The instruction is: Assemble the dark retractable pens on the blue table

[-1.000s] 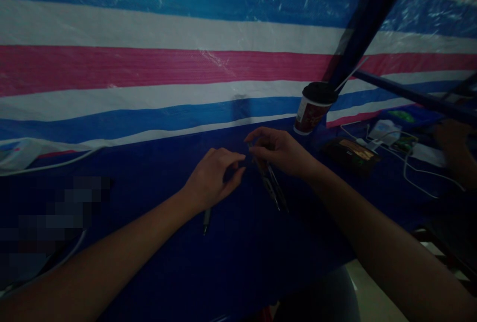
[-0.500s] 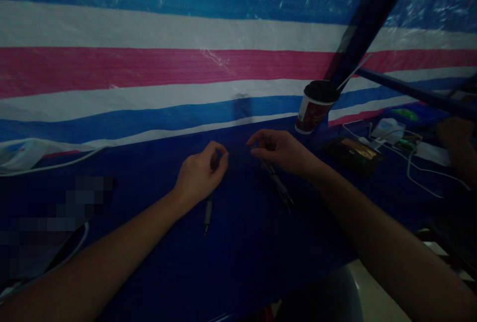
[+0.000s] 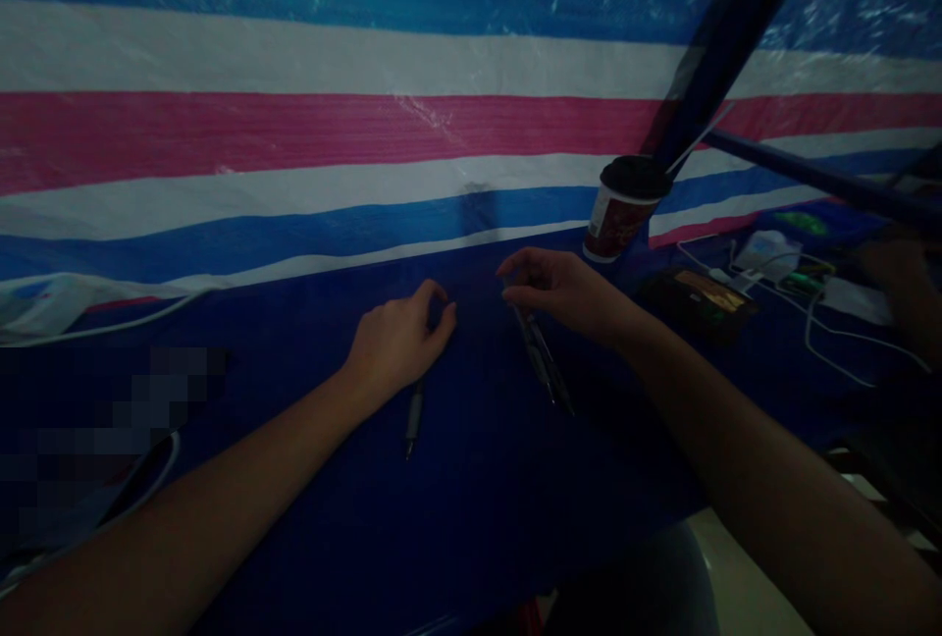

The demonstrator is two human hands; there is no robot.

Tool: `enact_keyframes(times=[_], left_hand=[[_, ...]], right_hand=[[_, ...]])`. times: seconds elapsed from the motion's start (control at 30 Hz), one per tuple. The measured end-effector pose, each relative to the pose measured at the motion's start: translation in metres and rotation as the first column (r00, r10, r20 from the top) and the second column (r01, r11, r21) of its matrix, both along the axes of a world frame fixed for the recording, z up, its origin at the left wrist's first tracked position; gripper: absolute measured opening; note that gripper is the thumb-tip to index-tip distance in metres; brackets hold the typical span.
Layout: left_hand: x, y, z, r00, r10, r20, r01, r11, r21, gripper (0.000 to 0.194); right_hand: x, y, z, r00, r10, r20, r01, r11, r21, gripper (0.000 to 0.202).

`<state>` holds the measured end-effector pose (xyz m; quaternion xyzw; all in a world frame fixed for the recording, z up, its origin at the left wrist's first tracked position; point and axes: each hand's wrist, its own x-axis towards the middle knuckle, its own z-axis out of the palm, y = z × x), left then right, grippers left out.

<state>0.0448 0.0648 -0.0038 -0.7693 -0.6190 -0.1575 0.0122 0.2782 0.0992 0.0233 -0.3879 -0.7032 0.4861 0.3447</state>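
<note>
My left hand (image 3: 397,337) hovers over or rests on the dark blue table (image 3: 456,508), fingers curled, with a small gap between thumb and forefinger and nothing visible in it. A dark pen (image 3: 414,420) lies under this hand, tip toward me, its upper end hidden. To the right, my right hand (image 3: 551,288) has its thumb and forefinger apart, with nothing seen between them. Just below its thumb, two dark pens (image 3: 543,361) lie side by side at a slant, their upper ends close to the fingers. Dim light blurs their details.
A lidded paper cup (image 3: 622,214) stands behind my right hand. Farther right are a dark pouch or packet (image 3: 699,300), white cables (image 3: 810,337) and another person's hand (image 3: 902,268). A striped plastic sheet (image 3: 331,135) rises behind the table. A white cable (image 3: 147,330) runs at left.
Thumb and forefinger of my left hand have parted slightly. My right hand has shifted a little right, and the pens below it have turned and now lie more clearly side by side.
</note>
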Motion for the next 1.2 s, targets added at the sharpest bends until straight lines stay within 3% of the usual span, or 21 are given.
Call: enact_keyframes(times=[0.17, 0.27, 0.53, 0.73, 0.9, 1.0, 1.1, 1.2], left_hand=[[0.001, 0.003, 0.001, 1.0, -0.027, 0.005, 0.026, 0.992, 0.123, 0.028], [0.004, 0.002, 0.006, 0.999, -0.019, -0.03, 0.022, 0.995, 0.095, 0.028], [0.02, -0.019, 0.028, 0.927, 0.042, -0.372, -0.022, 0.998, 0.056, 0.04], [0.013, -0.018, 0.019, 0.915, 0.028, -0.402, -0.028, 1.0, 0.006, 0.033], [0.008, -0.01, 0.011, 0.972, -0.087, -0.219, 0.08, 0.996, -0.042, 0.014], [0.009, -0.003, 0.006, 0.971, -0.224, 0.079, 0.23, 0.97, -0.076, 0.014], [0.01, 0.005, -0.002, 0.84, -0.288, 0.459, 0.35, 0.935, -0.054, 0.012], [0.012, 0.012, -0.012, 0.704, -0.243, 0.667, 0.357, 0.933, -0.037, 0.012]], right_hand=[[0.003, 0.002, -0.001, 1.0, -0.019, -0.004, 0.019, 0.998, 0.058, 0.026], [0.003, 0.003, -0.002, 1.0, -0.018, 0.0, 0.018, 0.997, 0.076, 0.025], [0.001, 0.001, -0.002, 1.0, 0.007, -0.011, -0.007, 1.0, 0.005, 0.029], [0.001, 0.001, 0.0, 0.999, -0.036, 0.019, 0.035, 0.999, 0.034, 0.023], [0.003, 0.0, 0.003, 0.997, -0.024, 0.08, 0.023, 1.0, 0.015, 0.021], [0.003, 0.001, 0.001, 0.994, -0.027, 0.106, 0.024, 0.999, 0.033, 0.019], [0.004, 0.001, -0.001, 0.993, -0.019, 0.116, 0.015, 0.999, 0.031, 0.023], [0.003, 0.001, -0.002, 0.991, -0.013, 0.13, 0.01, 1.0, 0.022, 0.026]])
